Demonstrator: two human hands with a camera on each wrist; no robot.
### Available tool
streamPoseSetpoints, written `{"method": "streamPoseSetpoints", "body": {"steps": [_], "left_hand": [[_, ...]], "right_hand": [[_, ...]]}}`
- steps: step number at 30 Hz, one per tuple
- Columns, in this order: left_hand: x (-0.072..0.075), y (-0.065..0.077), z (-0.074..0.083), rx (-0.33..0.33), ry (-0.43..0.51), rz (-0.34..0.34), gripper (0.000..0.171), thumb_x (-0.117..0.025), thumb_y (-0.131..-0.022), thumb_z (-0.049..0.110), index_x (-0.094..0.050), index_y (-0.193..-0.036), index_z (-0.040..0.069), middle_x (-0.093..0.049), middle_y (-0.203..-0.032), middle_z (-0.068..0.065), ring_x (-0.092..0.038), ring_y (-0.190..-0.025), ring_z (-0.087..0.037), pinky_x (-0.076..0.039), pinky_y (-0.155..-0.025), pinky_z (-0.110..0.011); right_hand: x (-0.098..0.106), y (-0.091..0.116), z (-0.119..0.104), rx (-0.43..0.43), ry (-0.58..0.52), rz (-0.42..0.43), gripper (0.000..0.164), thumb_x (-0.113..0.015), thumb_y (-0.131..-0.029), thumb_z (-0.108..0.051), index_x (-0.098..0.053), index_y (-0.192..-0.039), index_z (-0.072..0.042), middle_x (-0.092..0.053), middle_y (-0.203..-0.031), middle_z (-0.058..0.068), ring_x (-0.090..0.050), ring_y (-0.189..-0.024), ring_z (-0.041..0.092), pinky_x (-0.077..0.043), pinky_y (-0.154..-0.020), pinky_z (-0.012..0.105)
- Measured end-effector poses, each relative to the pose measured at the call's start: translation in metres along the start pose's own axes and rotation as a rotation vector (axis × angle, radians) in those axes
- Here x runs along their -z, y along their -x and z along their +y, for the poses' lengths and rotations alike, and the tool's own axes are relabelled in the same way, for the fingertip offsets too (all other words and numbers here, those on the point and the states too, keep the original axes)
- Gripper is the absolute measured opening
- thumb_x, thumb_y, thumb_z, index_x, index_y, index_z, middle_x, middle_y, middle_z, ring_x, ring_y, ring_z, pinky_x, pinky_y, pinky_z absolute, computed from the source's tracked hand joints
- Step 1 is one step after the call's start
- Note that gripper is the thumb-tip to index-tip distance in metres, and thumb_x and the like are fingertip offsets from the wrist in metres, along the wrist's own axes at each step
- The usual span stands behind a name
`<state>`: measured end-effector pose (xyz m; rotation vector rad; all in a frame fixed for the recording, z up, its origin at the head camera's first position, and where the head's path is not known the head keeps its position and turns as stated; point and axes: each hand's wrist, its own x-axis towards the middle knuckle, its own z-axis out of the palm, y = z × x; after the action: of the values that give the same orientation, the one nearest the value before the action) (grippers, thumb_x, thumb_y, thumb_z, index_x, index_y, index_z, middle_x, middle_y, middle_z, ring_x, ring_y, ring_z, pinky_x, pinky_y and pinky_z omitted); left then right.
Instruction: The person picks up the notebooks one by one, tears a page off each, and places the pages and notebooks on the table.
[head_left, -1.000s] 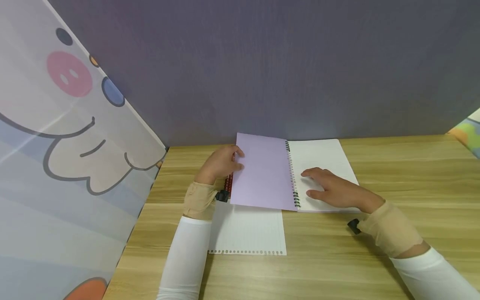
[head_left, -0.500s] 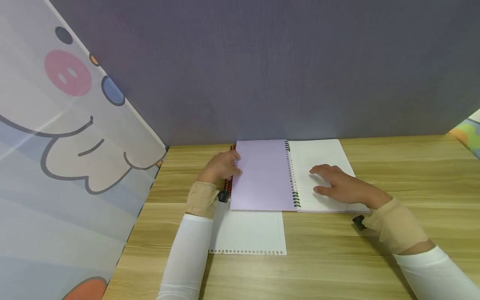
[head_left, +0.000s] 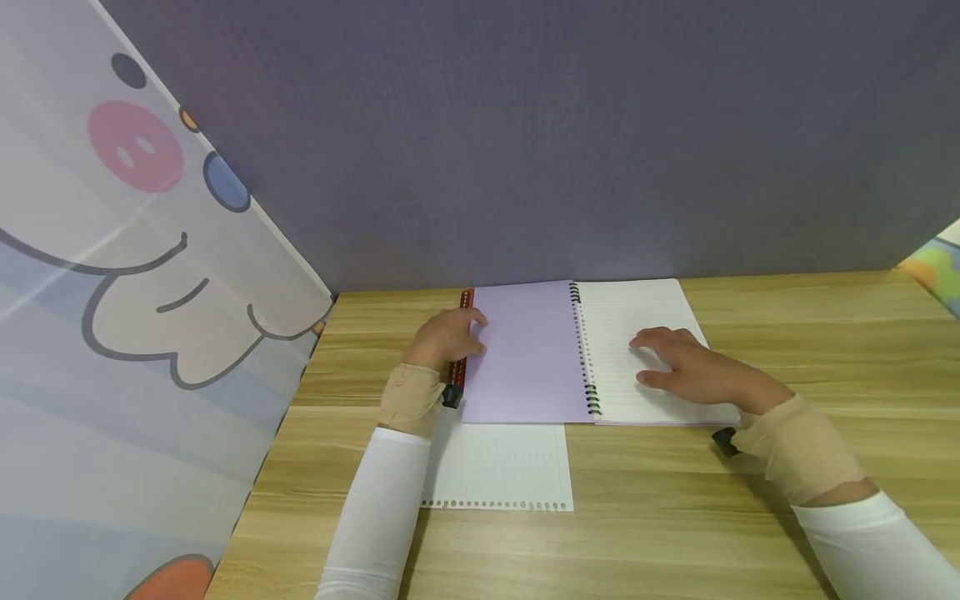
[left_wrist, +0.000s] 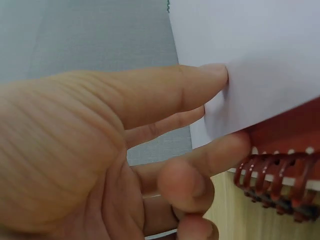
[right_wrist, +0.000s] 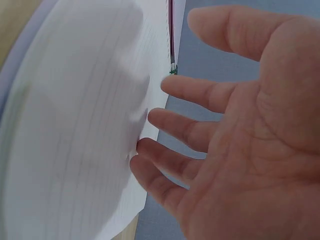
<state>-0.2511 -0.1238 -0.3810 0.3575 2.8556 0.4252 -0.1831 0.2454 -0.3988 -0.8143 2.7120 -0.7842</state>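
A spiral notebook with green rings lies spread on the table, its purple cover on the left and a lined white page on the right. My left hand is at the cover's left edge. In the left wrist view its thumb touches the cover's surface, and a fingertip is at the edge beside a red spiral notebook. That red notebook is mostly hidden beneath the cover. Over the lined page is my right hand, fingers spread and holding nothing; its fingertips are at or just above the paper.
A loose lined sheet with punched holes lies in front, its far part under the purple cover. Behind the wooden table rises a grey panel. On the left is a wall with cartoon pictures.
The purple cover, slightly raised at its left side a second ago, has come down flat. My left hand has lowered slightly with it. My right hand has shifted right over the page.
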Motion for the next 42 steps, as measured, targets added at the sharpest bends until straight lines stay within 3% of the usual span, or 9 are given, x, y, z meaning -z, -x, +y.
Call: {"method": "streamPoseSetpoints", "body": {"steps": [5,15,19,26,31,35,42], "left_hand": [[-0.004,0.0,0.004,0.043,-0.033,-0.002,0.047,-0.068,-0.077,0.027,-0.055,-0.122,0.025,-0.054,-0.123,-0.002,-0.051,-0.096,-0.02,-0.041,-0.072,-0.035],[-0.006,-0.002,0.013,0.066,-0.11,0.01,0.05,-0.069,-0.074,0.028,-0.054,-0.122,0.026,-0.057,-0.112,-0.001,-0.052,-0.083,-0.019,-0.041,-0.062,-0.033],[-0.009,-0.003,0.023,-0.002,-0.156,0.034,0.051,-0.066,-0.077,0.033,-0.052,-0.125,0.026,-0.055,-0.118,-0.003,-0.054,-0.094,-0.022,-0.043,-0.069,-0.036],[-0.022,0.0,0.058,-0.248,-0.138,0.061,0.049,-0.06,-0.082,0.044,-0.049,-0.127,0.027,-0.047,-0.115,-0.001,-0.047,-0.103,-0.019,-0.039,-0.077,-0.035],[-0.037,0.002,0.078,-0.384,-0.132,0.038,0.049,-0.055,-0.085,0.048,-0.047,-0.129,0.03,-0.04,-0.131,-0.001,-0.037,-0.117,-0.02,-0.032,-0.089,-0.037],[-0.046,0.004,0.084,-0.403,-0.149,0.01,0.05,-0.054,-0.087,0.046,-0.044,-0.133,0.031,-0.029,-0.145,-0.006,-0.026,-0.132,-0.026,-0.028,-0.097,-0.044],[-0.05,0.01,0.085,-0.36,-0.17,-0.088,0.054,-0.051,-0.088,0.049,-0.04,-0.138,0.032,-0.028,-0.147,-0.007,-0.022,-0.134,-0.03,-0.026,-0.096,-0.051]], "right_hand": [[-0.002,0.001,0.006,0.003,0.036,-0.018,0.052,-0.052,-0.09,-0.042,-0.046,-0.129,-0.008,-0.032,-0.141,0.017,-0.024,-0.126,0.037,-0.02,-0.099,0.049],[-0.002,0.001,0.003,-0.012,0.062,-0.033,0.064,-0.06,-0.082,-0.049,-0.045,-0.13,-0.009,-0.027,-0.143,0.017,-0.021,-0.127,0.037,-0.02,-0.099,0.051],[-0.004,0.0,0.002,-0.033,0.064,-0.041,0.072,-0.064,-0.077,-0.052,-0.043,-0.131,-0.01,-0.025,-0.144,0.015,-0.02,-0.128,0.036,-0.021,-0.098,0.052],[-0.005,-0.001,-0.002,-0.051,0.097,-0.061,0.087,-0.066,-0.069,-0.06,-0.04,-0.134,-0.007,-0.022,-0.146,0.017,-0.017,-0.13,0.037,-0.021,-0.099,0.052],[-0.006,-0.003,-0.009,-0.048,0.104,-0.073,0.096,-0.066,-0.066,-0.064,-0.037,-0.135,-0.004,-0.019,-0.146,0.022,-0.015,-0.13,0.041,-0.02,-0.098,0.056],[-0.008,-0.005,-0.012,-0.055,0.116,-0.078,0.099,-0.068,-0.064,-0.063,-0.036,-0.136,-0.003,-0.018,-0.146,0.023,-0.016,-0.13,0.042,-0.022,-0.097,0.056],[-0.016,-0.009,-0.019,-0.034,0.163,-0.06,0.098,-0.07,-0.063,-0.059,-0.035,-0.135,-0.003,-0.021,-0.145,0.022,-0.02,-0.128,0.042,-0.026,-0.095,0.055]]}}
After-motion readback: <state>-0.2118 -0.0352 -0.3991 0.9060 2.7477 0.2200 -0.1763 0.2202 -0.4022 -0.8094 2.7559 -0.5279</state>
